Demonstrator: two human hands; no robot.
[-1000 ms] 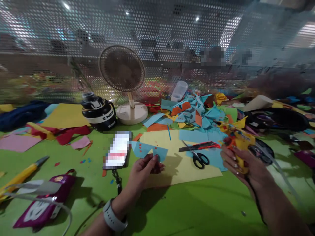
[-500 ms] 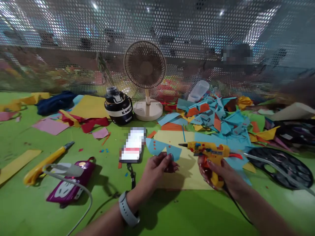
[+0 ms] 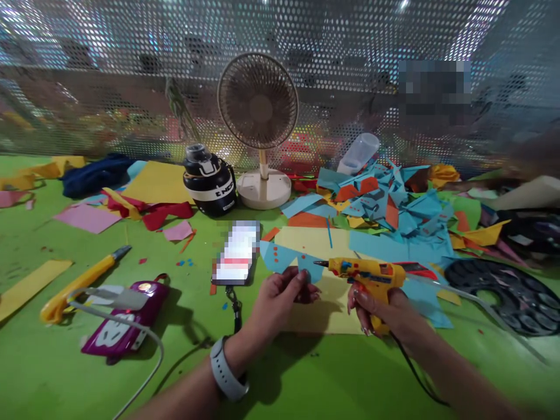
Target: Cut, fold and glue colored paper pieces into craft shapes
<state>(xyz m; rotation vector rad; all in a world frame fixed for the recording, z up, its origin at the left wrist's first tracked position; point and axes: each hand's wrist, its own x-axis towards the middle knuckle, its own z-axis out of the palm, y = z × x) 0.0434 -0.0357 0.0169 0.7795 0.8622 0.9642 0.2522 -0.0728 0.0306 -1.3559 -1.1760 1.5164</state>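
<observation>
Pinched between the fingers of my left hand (image 3: 286, 291) is a blue paper piece (image 3: 283, 258) with small orange dots. My right hand (image 3: 378, 306) is wrapped round the grip of a yellow glue gun (image 3: 370, 274). The gun's nozzle points left, at the right edge of the blue piece; whether they touch I cannot tell. Below both hands lies a pale yellow sheet (image 3: 324, 318). A blue sheet (image 3: 429, 300) lies at its right, partly behind the gun.
A phone (image 3: 238, 254), a purple power bank (image 3: 126, 321) and a yellow cutter (image 3: 83, 286) lie left. Behind stand a black bottle (image 3: 210, 186) and a fan (image 3: 263, 189). Paper scraps (image 3: 394, 198) are heaped back right, near a black tray (image 3: 503, 291).
The glue gun in my right hand has moved slightly left, its nozzle nearer the blue piece. My left hand keeps its pinch. The view has shifted a little.
</observation>
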